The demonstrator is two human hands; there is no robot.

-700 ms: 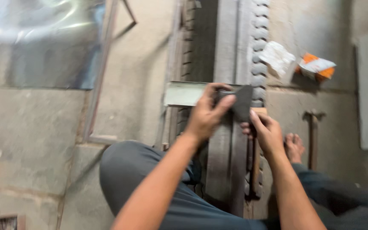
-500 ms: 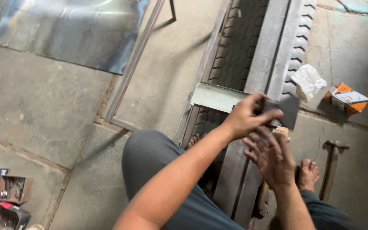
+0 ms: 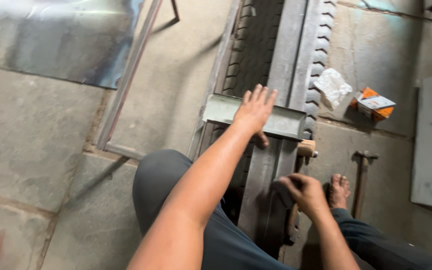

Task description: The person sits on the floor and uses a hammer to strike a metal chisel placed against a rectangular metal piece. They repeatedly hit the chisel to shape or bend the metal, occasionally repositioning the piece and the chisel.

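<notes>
At frame centre we press our left hand (image 3: pixel 256 112), fingers spread flat, on the short metal angle piece (image 3: pixel 226 111) laid across the long steel rails (image 3: pixel 288 65); our right hand (image 3: pixel 303 192) curls around a dark block (image 3: pixel 282 192) lower down, seemingly mid-positioning.

I see open concrete floor (image 3: pixel 171 95) left of the metal frame (image 3: pixel 276 100); right, a hammer (image 3: pixel 361 180), crumpled paper (image 3: pixel 332 86) and small box (image 3: pixel 373 104) crowd it.
</notes>
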